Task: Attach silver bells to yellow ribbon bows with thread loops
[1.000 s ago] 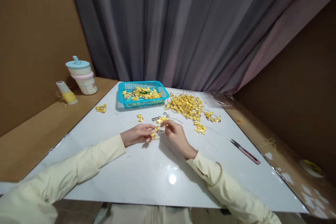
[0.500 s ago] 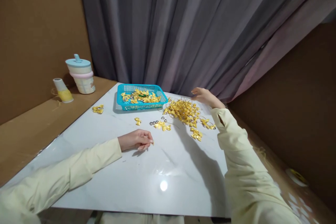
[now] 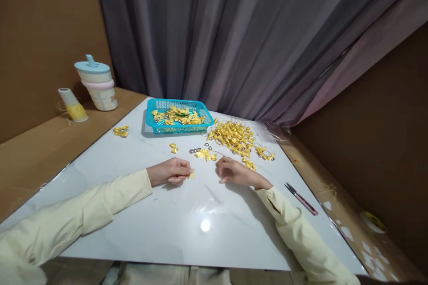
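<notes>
My left hand is closed over the white table, its thumb and fingertips pinching a small yellow piece of ribbon; most of that piece is hidden. Facing it, my right hand has its fingers curved and apart, with nothing visible between them. Just beyond the right fingertips are loose yellow ribbon bows, and a thin cord runs from them toward the hand. Small silver bells lie beside these bows. One single bow sits past my left hand.
A blue basket of yellow bows stands at the back, beside a heap of bows on cord loops. Pink-handled thread snips lie right. Bows rest at left, near a lidded cup and a thread cone.
My right hand has come down and left from beyond the heap to a spot near my left hand. The snips have come into view. My left hand still pinches the yellow piece.
</notes>
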Demonstrator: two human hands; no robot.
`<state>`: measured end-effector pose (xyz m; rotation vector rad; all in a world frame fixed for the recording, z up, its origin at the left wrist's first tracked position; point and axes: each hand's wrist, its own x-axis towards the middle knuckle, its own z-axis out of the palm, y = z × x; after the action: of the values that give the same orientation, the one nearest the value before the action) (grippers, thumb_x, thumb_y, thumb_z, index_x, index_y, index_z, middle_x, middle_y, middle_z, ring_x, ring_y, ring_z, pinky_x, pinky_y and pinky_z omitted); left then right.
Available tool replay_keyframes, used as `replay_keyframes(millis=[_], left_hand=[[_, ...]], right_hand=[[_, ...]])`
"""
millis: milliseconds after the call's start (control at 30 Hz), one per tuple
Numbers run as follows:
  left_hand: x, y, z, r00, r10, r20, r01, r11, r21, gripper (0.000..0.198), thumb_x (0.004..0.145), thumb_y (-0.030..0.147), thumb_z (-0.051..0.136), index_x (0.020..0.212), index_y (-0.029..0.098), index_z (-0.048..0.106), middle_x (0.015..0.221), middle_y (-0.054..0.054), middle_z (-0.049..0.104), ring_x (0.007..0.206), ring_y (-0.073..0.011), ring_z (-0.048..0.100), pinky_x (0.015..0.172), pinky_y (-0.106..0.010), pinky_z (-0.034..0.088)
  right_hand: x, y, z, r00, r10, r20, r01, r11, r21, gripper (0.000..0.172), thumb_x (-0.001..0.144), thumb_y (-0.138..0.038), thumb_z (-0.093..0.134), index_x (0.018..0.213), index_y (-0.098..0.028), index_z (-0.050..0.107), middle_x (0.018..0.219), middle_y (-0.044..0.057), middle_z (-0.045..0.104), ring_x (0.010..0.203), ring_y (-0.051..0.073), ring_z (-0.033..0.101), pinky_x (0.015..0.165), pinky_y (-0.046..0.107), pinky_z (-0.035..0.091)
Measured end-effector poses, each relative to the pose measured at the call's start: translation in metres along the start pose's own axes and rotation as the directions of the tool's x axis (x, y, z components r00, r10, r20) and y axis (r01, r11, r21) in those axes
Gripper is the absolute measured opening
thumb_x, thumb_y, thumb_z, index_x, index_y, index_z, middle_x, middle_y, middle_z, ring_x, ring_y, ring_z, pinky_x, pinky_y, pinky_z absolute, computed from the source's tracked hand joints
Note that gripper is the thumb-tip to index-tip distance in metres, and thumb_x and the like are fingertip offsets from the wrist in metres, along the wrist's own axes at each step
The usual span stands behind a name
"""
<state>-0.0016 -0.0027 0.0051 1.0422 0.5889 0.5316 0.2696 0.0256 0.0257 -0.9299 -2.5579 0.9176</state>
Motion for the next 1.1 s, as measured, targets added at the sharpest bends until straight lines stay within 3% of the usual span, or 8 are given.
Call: replay_keyframes(millis=[267, 400, 600, 700, 800, 900, 1000, 1100], left_hand=[[-0.002, 0.005, 0.004, 0.997, 0.002, -0.082, 0.016, 0.977, 0.214, 0.033, 0.074, 0.041, 0.066, 0.064, 0.011, 0.056, 0.032, 0.007, 0.042, 0.026, -0.0013, 0.020, 0.034, -0.018, 0.011], [0.001, 0.019, 0.018, 0.984, 0.059, -0.171, 0.029, 0.882, 0.471, 0.032, 0.075, 0.042, 0.065, 0.065, 0.013, 0.053, 0.041, 0.004, 0.052, 0.033, -0.0054, 0.038, 0.039, -0.018, 0.028], [0.036, 0.060, 0.037, 0.911, 0.405, -0.079, -0.182, 0.566, 0.804, 0.039, 0.070, 0.041, 0.070, 0.099, 0.015, 0.061, 0.101, -0.010, 0.065, 0.094, -0.0239, 0.059, 0.078, -0.032, 0.044], [0.071, 0.075, 0.052, 0.888, 0.458, -0.039, -0.298, 0.637, 0.711, 0.066, 0.062, 0.036, 0.078, 0.117, 0.014, 0.048, 0.123, -0.018, 0.052, 0.111, -0.0286, 0.051, 0.086, -0.035, 0.041], [0.102, 0.084, 0.068, 0.888, 0.455, 0.066, -0.420, 0.746, 0.517, 0.056, 0.068, 0.040, 0.073, 0.109, 0.012, 0.047, 0.103, -0.014, 0.058, 0.086, -0.0198, 0.058, 0.070, -0.029, 0.044], [0.115, 0.091, 0.080, 0.889, 0.447, 0.101, -0.434, 0.752, 0.496, 0.038, 0.082, 0.051, 0.054, 0.083, 0.013, 0.050, 0.059, 0.004, 0.044, 0.050, -0.0079, 0.041, 0.048, -0.022, 0.032], [0.105, 0.100, 0.084, 0.893, 0.437, 0.108, -0.434, 0.774, 0.461, 0.044, 0.088, 0.054, 0.041, 0.074, 0.014, 0.051, 0.049, 0.009, 0.024, 0.040, -0.0056, 0.020, 0.041, -0.022, 0.017], [0.085, 0.108, 0.082, 0.920, 0.363, 0.148, -0.388, 0.798, 0.462, 0.039, 0.087, 0.050, 0.046, 0.072, 0.015, 0.050, 0.047, 0.010, 0.023, 0.040, -0.0052, 0.018, 0.041, -0.021, 0.016]], right_hand=[[-0.007, 0.005, 0.007, 0.989, 0.054, -0.136, -0.044, 0.996, 0.077, 0.015, 0.083, -0.029, 0.058, 0.073, -0.017, 0.056, 0.075, 0.002, 0.056, 0.071, 0.015, 0.050, 0.070, 0.029, 0.039], [-0.009, 0.009, 0.000, 0.978, 0.098, -0.185, -0.072, 0.987, 0.142, 0.018, 0.083, -0.033, 0.056, 0.073, -0.018, 0.053, 0.067, -0.001, 0.052, 0.061, 0.012, 0.045, 0.059, 0.025, 0.036], [0.005, -0.002, -0.031, 0.937, 0.095, -0.336, 0.000, 0.963, 0.271, 0.025, 0.080, -0.043, 0.058, 0.078, -0.020, 0.049, 0.074, 0.000, 0.052, 0.068, 0.014, 0.050, 0.064, 0.027, 0.041], [0.016, -0.021, -0.050, 0.870, 0.107, -0.481, 0.095, 0.922, 0.377, 0.025, 0.077, -0.042, 0.062, 0.083, -0.023, 0.046, 0.078, -0.001, 0.051, 0.069, 0.013, 0.050, 0.063, 0.026, 0.043], [0.022, -0.039, -0.066, 0.785, 0.116, -0.608, 0.218, 0.867, 0.447, 0.027, 0.073, -0.036, 0.068, 0.081, -0.023, 0.047, 0.076, -0.002, 0.050, 0.069, 0.013, 0.052, 0.063, 0.026, 0.044], [0.022, -0.051, -0.076, 0.725, 0.134, -0.675, 0.267, 0.849, 0.456, 0.027, 0.071, -0.034, 0.070, 0.079, -0.023, 0.046, 0.074, -0.003, 0.050, 0.062, 0.010, 0.050, 0.055, 0.023, 0.042], [0.018, -0.054, -0.078, 0.741, 0.165, -0.651, 0.295, 0.791, 0.536, 0.027, 0.071, -0.035, 0.069, 0.080, -0.023, 0.046, 0.071, -0.004, 0.049, 0.056, 0.009, 0.048, 0.050, 0.023, 0.040], [0.015, -0.052, -0.077, 0.777, 0.224, -0.589, 0.245, 0.755, 0.609, 0.028, 0.070, -0.036, 0.068, 0.084, -0.022, 0.047, 0.070, -0.004, 0.051, 0.059, 0.010, 0.051, 0.056, 0.024, 0.042]])
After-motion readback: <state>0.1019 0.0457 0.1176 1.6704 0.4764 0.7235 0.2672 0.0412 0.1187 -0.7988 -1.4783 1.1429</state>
